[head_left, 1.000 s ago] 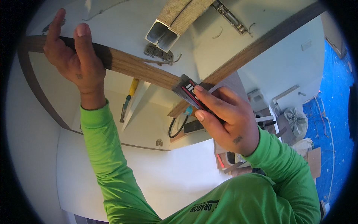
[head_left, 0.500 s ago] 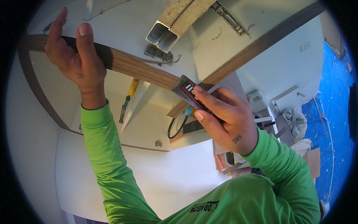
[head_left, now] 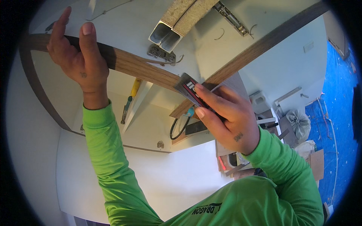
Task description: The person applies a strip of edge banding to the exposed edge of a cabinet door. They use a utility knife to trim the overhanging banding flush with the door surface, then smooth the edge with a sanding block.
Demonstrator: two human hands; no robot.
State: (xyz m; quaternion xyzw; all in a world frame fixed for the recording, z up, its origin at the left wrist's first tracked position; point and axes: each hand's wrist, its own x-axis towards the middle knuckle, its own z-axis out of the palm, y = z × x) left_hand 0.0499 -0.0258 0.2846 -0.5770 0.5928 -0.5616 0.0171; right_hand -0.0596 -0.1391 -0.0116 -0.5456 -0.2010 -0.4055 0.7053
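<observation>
My left hand (head_left: 81,60) lies against a long wood-grain strip (head_left: 135,69) at the upper left, with its thumb and fingers stretched out and apart. The palm covers part of the strip. In my right hand (head_left: 232,120) is a flat dark scraper (head_left: 188,87) with red stripes and pale lettering, pinched between thumb and fingers. Its broad end touches the strip close to where a second wood-grain strip (head_left: 250,52) meets it at a corner. The part of the scraper inside my hand is hidden.
On the pale panel sit a two-channel block (head_left: 166,35), a metal hinge (head_left: 160,52) and a metal slide (head_left: 233,20). Below the strip are a yellow-handled tool (head_left: 135,88) and a black cable (head_left: 174,130). A blue sheet (head_left: 328,124) covers the floor at right, beside a tied bag (head_left: 298,121).
The scraper has tilted slightly at the strip, and my right hand has shifted a little with it. My left hand has slid very slightly to the right.
</observation>
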